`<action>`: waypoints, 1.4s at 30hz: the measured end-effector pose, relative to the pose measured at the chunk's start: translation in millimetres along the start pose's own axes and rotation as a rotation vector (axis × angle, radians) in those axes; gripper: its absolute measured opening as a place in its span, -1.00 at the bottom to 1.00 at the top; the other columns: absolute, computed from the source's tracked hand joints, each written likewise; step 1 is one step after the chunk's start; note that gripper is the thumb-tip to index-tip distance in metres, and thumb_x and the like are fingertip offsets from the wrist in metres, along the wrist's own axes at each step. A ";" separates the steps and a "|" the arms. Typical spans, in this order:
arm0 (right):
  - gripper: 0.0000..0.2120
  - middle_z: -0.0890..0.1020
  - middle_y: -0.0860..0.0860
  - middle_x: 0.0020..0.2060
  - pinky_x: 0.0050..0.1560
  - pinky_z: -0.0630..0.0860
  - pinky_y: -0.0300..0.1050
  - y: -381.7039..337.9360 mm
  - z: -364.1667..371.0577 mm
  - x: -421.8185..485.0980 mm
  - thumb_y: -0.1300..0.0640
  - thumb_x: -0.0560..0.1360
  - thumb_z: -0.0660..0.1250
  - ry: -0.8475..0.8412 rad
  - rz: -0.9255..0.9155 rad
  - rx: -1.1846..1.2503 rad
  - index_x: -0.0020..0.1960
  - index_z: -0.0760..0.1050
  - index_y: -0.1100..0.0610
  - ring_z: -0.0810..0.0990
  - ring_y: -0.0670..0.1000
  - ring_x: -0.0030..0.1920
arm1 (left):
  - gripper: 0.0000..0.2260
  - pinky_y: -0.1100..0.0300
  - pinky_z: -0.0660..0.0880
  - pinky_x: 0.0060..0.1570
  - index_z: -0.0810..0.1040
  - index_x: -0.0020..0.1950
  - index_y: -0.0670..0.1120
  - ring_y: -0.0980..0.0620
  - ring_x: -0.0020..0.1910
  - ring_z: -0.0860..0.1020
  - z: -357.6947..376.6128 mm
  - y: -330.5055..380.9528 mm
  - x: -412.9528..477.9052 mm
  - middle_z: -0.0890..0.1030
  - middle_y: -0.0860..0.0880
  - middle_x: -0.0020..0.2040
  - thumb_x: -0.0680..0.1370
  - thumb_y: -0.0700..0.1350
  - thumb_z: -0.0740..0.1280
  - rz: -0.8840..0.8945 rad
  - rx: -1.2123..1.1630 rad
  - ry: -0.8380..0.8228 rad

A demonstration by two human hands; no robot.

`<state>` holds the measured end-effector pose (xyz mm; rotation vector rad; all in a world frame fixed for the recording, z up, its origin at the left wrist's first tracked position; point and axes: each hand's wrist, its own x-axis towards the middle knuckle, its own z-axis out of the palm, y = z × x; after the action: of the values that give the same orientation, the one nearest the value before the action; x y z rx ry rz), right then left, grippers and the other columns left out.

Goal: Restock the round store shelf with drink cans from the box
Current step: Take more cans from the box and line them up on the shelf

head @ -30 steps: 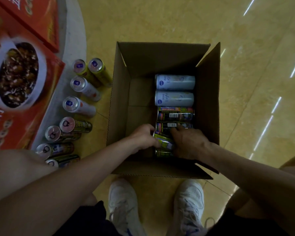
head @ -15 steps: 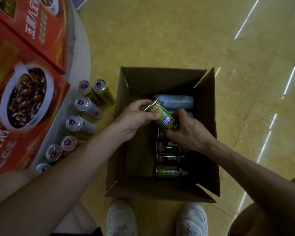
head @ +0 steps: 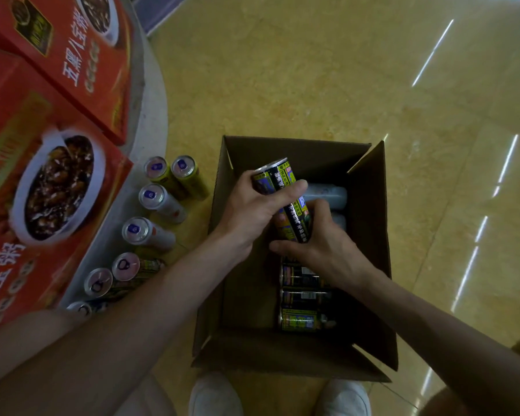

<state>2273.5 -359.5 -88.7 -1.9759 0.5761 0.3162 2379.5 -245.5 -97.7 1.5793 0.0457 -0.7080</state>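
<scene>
I am watching both hands over the box (head: pixel 370 229). The left hand (head: pixel 249 211) is gripping the top of a dark can (head: pixel 278 175) and the right hand (head: pixel 327 247) is gripping its lower end, holding it above the box. A row of cans (head: pixel 146 232) is standing along the shelf (head: pixel 150 94) rim, so I am judging the restock roughly midway. Dark cans (head: pixel 303 298) and pale cans (head: pixel 330 193) are lying in the box, waiting. The fingers are hiding whether one can or two is in hand, and the forearm (head: pixel 132 310) is covering the row's near end.
</scene>
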 end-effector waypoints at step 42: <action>-0.48 0.70 -0.16 -0.04 0.06 0.62 0.07 -201.9 -66.6 -182.3 -0.37 0.36 0.39 -0.324 0.143 0.098 0.20 0.46 -0.12 0.68 -0.16 -0.05 | -0.61 0.26 0.59 -0.06 0.51 0.16 0.01 0.21 -0.03 0.66 -34.4 211.3 -216.2 0.69 0.04 0.03 0.42 -0.12 0.59 -0.201 0.153 0.085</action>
<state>2222.2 -295.8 179.2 -1.7454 0.5128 0.6698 2310.6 -166.4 187.9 1.7680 0.2195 -0.8158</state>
